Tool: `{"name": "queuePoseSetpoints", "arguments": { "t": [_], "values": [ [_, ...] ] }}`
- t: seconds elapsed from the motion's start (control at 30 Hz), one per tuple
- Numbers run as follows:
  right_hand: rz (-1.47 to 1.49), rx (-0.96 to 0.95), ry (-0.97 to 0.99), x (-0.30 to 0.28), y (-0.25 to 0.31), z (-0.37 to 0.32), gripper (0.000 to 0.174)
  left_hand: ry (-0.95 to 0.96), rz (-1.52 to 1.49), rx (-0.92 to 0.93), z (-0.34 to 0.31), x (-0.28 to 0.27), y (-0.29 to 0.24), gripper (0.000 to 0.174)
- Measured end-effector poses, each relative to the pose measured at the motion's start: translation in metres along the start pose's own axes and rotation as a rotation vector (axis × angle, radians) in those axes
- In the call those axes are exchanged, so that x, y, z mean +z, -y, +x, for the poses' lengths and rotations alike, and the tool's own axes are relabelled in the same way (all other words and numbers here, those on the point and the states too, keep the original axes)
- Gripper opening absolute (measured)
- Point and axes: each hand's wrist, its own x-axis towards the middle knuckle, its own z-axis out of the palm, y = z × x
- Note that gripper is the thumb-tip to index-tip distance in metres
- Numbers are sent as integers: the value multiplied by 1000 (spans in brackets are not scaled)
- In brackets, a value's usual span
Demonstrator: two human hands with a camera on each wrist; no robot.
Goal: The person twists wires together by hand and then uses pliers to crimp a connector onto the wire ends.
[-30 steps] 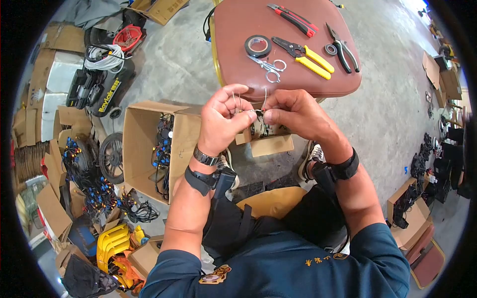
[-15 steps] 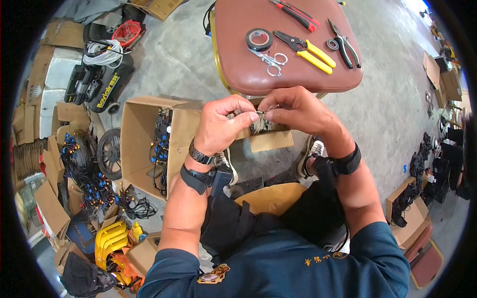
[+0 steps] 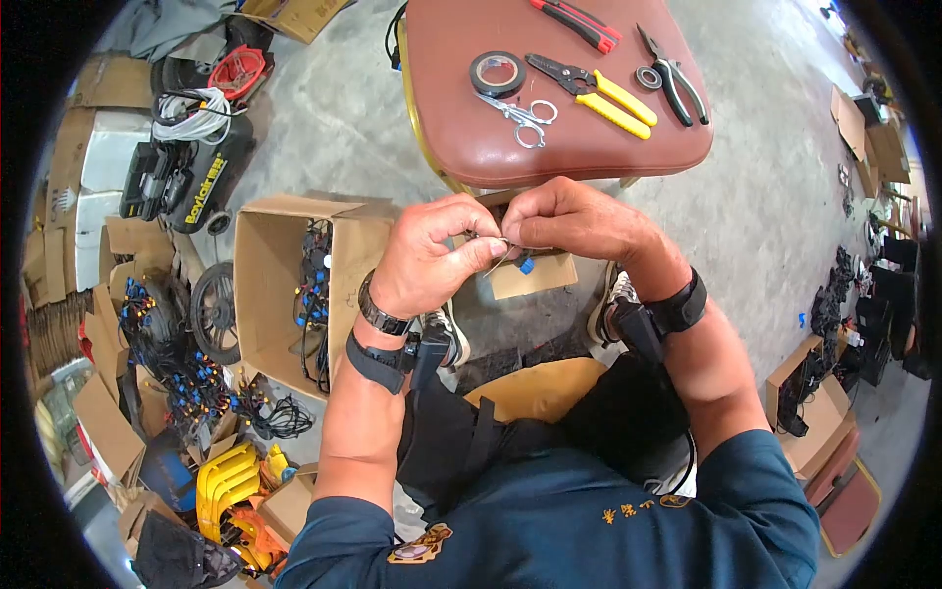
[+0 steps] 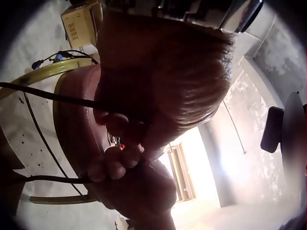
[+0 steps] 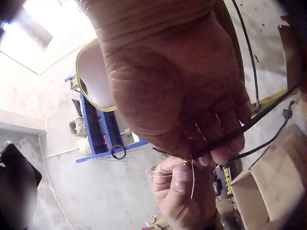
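My left hand (image 3: 432, 245) and right hand (image 3: 579, 224) meet in front of the stool's near edge, fingertips close together. Between them are thin pale wire ends, one hanging down below the left thumb in the head view. In the right wrist view a twisted bare wire (image 5: 193, 179) hangs beside the left thumb, and a black cable (image 5: 261, 115) runs into the right hand's curled fingers. The left wrist view shows another black cable (image 4: 53, 179) entering the hands from the side. Both hands pinch the wires; the exact joint is hidden by fingers. A blue connector (image 3: 527, 265) shows just below.
The brown padded seat (image 3: 451, 128) bears black tape (image 3: 476, 74), folding scissors (image 3: 530, 133), yellow-handled wire strippers (image 3: 618, 103), pliers (image 3: 677, 93) and a red-black cutter (image 3: 579, 25). At left stands a carton (image 3: 265, 294) with wire harnesses. A small cardboard box (image 3: 540, 278) lies beneath the hands.
The upright wire ends seen a second ago now point downward. The hands have drawn slightly closer together, and the right fingers have folded over the wires.
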Motion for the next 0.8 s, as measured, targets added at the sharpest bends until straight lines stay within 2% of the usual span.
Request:
{"name": "queuePoseSetpoints", "arguments": {
  "t": [0.2, 0.27, 0.37, 0.47, 0.8],
  "values": [
    [83, -19, -4, 1, 3, -1, 20, -21, 23, 102, 1, 0, 8, 7],
    [108, -5, -3, 2, 3, -1, 17, -19, 33, 92, 0, 0, 8, 7],
    [146, -90, 17, 1, -5, 3, 14, -31, 42, 63, 0, 1, 8, 7],
    [79, -52, -20, -1, -6, 2, 9, -39, 23, -7, 0, 4, 7, 4],
    [-327, -297, -301, 15, 0, -1, 9, -90, -183, -251, -2, 7, 12, 6]
  ]
}}
